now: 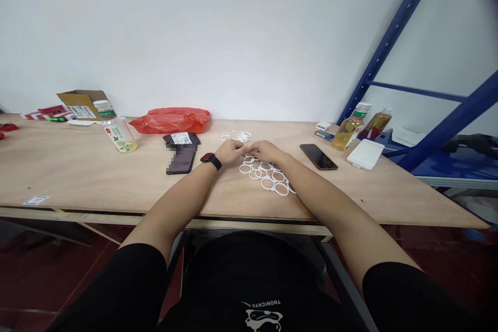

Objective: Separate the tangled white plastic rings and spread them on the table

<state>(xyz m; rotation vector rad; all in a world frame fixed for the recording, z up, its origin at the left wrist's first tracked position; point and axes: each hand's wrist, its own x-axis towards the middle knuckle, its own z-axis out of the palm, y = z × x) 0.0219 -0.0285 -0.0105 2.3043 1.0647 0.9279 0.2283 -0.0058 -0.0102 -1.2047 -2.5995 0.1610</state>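
Note:
Both hands meet above the middle of the wooden table, their fingertips pinched together. My left hand (pixel 230 151), with a black watch on its wrist, comes in from the left. From the other side my right hand (pixel 266 150) touches it at the fingers. They pinch what seems to be a white plastic ring, mostly hidden by the fingers. Just below them spreads a net of joined white plastic rings (pixel 267 182), like looped cable ties; my right forearm covers part of it. A few loose white rings (pixel 243 136) lie beyond the hands.
Left of the hands are a dark phone-like object (pixel 182 160), a red plastic bag (pixel 171 120), a nearly drained bottle (pixel 119 132) and a cardboard box (pixel 83 104). To the right lie a phone (pixel 318 156), a bottle of yellow drink (pixel 350 129), a white case (pixel 364 154) and a blue metal frame (pixel 383 44).

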